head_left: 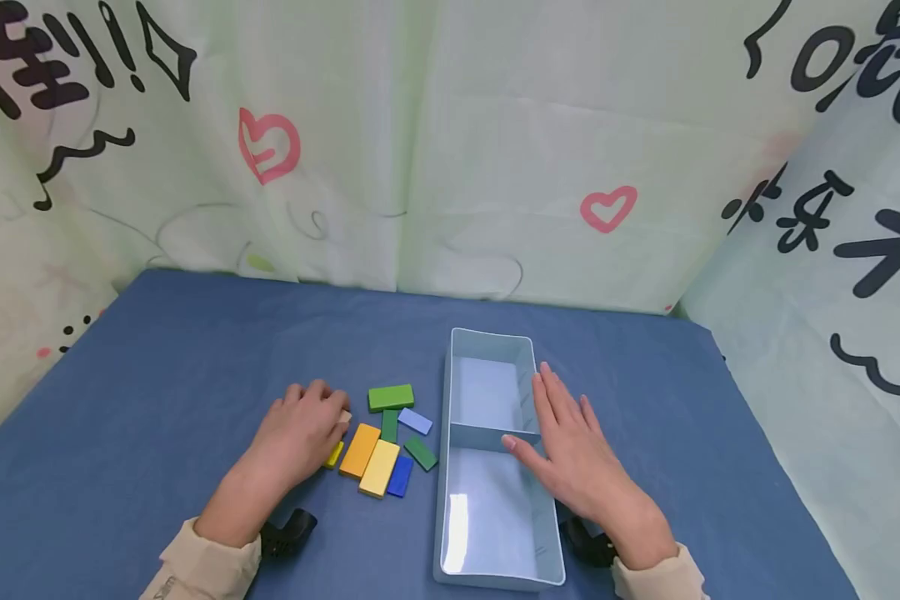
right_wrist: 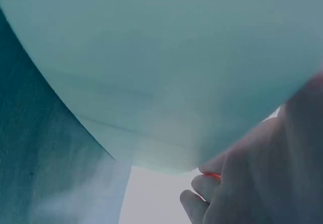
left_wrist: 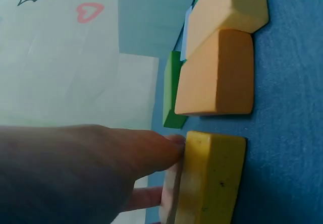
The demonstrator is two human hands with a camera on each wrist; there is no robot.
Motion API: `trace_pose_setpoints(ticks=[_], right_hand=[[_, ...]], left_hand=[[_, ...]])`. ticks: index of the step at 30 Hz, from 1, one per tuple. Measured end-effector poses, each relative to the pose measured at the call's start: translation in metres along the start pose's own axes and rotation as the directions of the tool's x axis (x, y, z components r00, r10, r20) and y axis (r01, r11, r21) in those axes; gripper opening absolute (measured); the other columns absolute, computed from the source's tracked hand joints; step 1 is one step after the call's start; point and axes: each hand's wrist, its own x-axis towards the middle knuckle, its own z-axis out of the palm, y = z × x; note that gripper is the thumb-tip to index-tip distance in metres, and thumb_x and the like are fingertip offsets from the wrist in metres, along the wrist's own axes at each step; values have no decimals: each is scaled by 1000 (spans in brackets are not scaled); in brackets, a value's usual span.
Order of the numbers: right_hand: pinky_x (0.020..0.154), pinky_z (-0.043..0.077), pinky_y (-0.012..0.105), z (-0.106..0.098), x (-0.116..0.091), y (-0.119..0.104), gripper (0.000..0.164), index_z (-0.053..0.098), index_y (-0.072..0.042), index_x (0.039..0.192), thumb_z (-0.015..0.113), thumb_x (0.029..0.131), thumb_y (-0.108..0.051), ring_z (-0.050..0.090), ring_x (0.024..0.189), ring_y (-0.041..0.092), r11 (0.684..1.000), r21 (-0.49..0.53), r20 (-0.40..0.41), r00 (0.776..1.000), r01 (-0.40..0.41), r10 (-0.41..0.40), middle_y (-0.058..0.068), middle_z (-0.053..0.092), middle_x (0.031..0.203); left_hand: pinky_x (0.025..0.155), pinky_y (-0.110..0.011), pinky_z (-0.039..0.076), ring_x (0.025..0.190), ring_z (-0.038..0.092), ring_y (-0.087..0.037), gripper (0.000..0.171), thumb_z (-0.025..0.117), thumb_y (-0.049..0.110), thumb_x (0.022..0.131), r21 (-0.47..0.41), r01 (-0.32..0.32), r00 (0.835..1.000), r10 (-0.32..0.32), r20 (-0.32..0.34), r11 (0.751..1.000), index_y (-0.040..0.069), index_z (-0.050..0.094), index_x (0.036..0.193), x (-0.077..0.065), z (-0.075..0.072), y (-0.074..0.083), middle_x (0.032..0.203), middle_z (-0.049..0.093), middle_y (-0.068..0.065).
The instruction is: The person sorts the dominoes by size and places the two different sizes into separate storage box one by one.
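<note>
My left hand (head_left: pixel 303 429) is lowered over the left side of a group of coloured blocks. Its thumb and fingers pinch a pale wooden block (left_wrist: pixel 170 191), mostly hidden by the hand in the head view. Right beside that block is a yellow block (left_wrist: pixel 217 178). An orange block (head_left: pixel 360 451), a light yellow block (head_left: pixel 379 468) and a blue block (head_left: pixel 400 477) lie to its right. My right hand (head_left: pixel 577 454), fingers straight, lies over the right rim of a light blue two-compartment box (head_left: pixel 445 500), the thumb reaching over the inside near the divider.
Behind the light yellow block lie a bright green block (head_left: pixel 391 398), dark green blocks (head_left: pixel 421 454) and a periwinkle block (head_left: pixel 416 421), close to the box's left wall. A blue cloth (head_left: pixel 217 358) covers the table. Printed curtains (head_left: pixel 495 150) hang behind and at both sides.
</note>
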Motion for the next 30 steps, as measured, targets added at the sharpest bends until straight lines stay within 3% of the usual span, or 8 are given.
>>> trace_pose_setpoints(ticks=[5,10,13,19,25,30], right_hand=[[118,10,65,4,-1,-1,94,11,-3,158,44,96,-66,11,154,34,1000,3,8,1000,10,-10,11,2,168],[118,11,65,6,1,-1,91,11,-2,158,46,98,-61,11,154,34,1000,3,-7,1000,17,-17,12,2,168],[118,11,65,6,1,-1,89,12,-2,158,46,98,-59,12,154,34,1000,0,-24,1000,20,-20,12,3,168],[117,12,66,7,0,-1,90,11,-2,158,45,98,-60,12,154,33,1000,-11,-10,1000,17,-17,11,3,168],[118,11,65,5,0,-2,90,10,-3,158,46,98,-59,11,154,33,1000,-4,-28,1000,13,-13,11,2,168],[118,10,65,6,-2,-3,90,11,-2,158,47,98,-58,10,154,34,1000,-6,-36,999,8,-8,11,3,168]], left_hand=[[81,-50,51,100,52,-34,20,63,24,98,-67,-43,998,46,34,997,13,67,114,-1,-1,-9,114,58,-15],[84,-47,51,105,48,-32,27,59,7,98,-234,-91,989,115,94,968,12,65,124,0,-7,-24,121,57,-15],[88,-48,51,106,50,-32,31,57,0,97,-268,-123,986,148,75,956,12,65,124,3,-8,-29,122,59,-14],[91,-48,51,107,55,-31,28,65,1,93,-235,-187,979,200,33,954,11,68,119,8,-4,-29,119,63,-10],[82,-42,51,97,54,-25,27,69,10,92,-151,-185,983,183,-24,971,10,67,119,12,-1,-25,109,63,-8],[82,-42,51,95,54,-24,30,70,15,92,-118,-177,984,175,-28,977,12,66,122,13,-3,-21,109,63,-7]])
